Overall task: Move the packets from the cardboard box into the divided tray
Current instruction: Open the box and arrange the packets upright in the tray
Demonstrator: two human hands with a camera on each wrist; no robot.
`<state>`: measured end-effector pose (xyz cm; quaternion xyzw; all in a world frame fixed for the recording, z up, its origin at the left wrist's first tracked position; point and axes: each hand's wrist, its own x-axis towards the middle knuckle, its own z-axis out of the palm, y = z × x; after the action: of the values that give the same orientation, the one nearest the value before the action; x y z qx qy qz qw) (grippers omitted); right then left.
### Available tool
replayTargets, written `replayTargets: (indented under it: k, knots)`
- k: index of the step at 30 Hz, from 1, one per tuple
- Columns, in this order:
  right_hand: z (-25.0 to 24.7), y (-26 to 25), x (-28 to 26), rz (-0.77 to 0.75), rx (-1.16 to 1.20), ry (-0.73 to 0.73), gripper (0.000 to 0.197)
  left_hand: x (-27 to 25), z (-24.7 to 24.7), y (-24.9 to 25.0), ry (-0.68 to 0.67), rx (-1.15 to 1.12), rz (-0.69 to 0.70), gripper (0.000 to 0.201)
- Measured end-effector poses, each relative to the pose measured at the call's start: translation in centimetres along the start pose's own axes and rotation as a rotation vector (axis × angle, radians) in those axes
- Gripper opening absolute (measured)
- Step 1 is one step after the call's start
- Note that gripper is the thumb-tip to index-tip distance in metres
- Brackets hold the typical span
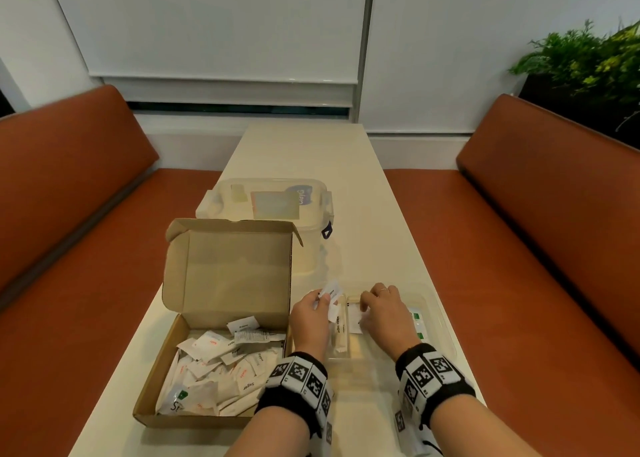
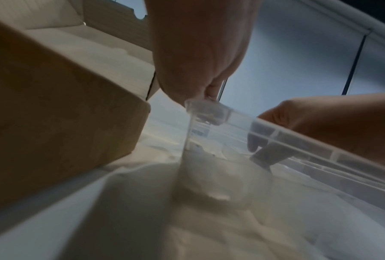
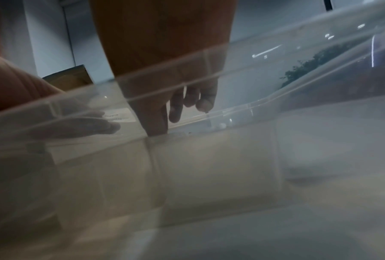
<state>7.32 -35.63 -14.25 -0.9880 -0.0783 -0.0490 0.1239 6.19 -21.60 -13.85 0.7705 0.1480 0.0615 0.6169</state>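
A: Which step does the figure show?

B: Sorting, partly done. The packets (image 1: 221,363) mostly lie heaped in the open cardboard box (image 1: 173,349) at the near left edge of the counter (image 1: 363,193). A few already rest in the divided tray (image 1: 441,321), the clear tray touching or just beside the box's right wall. The left hand (image 1: 310,318) holds a small fan of white packets (image 1: 330,292) pinched over the tray's left compartments. The right hand (image 1: 384,313) has its fingers curled down on a white packet (image 1: 355,318) in a middle compartment; whether it pinches that packet or only presses it flat I cannot tell.

A: What does the next move call for?

B: Probably letting go of that packet, then taking one from the left hand's fan and matching it to the right compartment. The packets are thin and light, so a careful fingertip pinch seems needed.

A: What does each view add?

B: The head view alone gives the layout, including a lidded clear tub (image 1: 273,207) behind the box and green-marked packets (image 1: 417,325) at the tray's right side. The left wrist view shows the tray's rim (image 2: 298,140) low and close beside the box wall (image 2: 64,109). The right wrist view looks through the tray wall (image 3: 209,158) at the right hand's fingers (image 3: 176,109) pointing down into a compartment.
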Motion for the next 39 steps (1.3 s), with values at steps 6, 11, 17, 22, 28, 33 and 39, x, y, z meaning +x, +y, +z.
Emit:
replayTargets:
  k: [6,11,17,22,28,33,39]
  knots:
    - [0.4,0.4,-0.5,0.027,-0.056,-0.036,0.016,-0.1,-0.1,-0.1,-0.012,-0.006,-0.003,0.028]
    - [0.4,0.4,-0.7,0.052,-0.025,-0.049,0.015,-0.1,-0.3,-0.1,-0.029,0.009,-0.009,0.029]
    - [-1.0,-0.2,-0.3,0.152,0.359,0.054,0.014,-0.2,-0.5,0.1,-0.062,-0.010,-0.027,0.028]
    - [-3.0,-1.2,0.4,0.188,0.708,0.077,0.019,-0.7,-0.7,0.7,-0.191,-0.088,-0.077,0.023]
    - [-4.3,-1.3,0.4,0.145,0.749,-0.056,0.008,-1.9,-0.6,2.0,-0.220,-0.122,-0.046,0.016]
    - [-4.1,-0.7,0.0,0.198,0.761,-0.076,0.006,-2.4,-0.6,1.5,-0.103,-0.122,-0.015,0.017]
    - [-3.2,0.4,0.2,0.285,0.561,-0.020,0.008,-2.4,-0.3,0.5,-0.024,-0.210,-0.042,0.019]
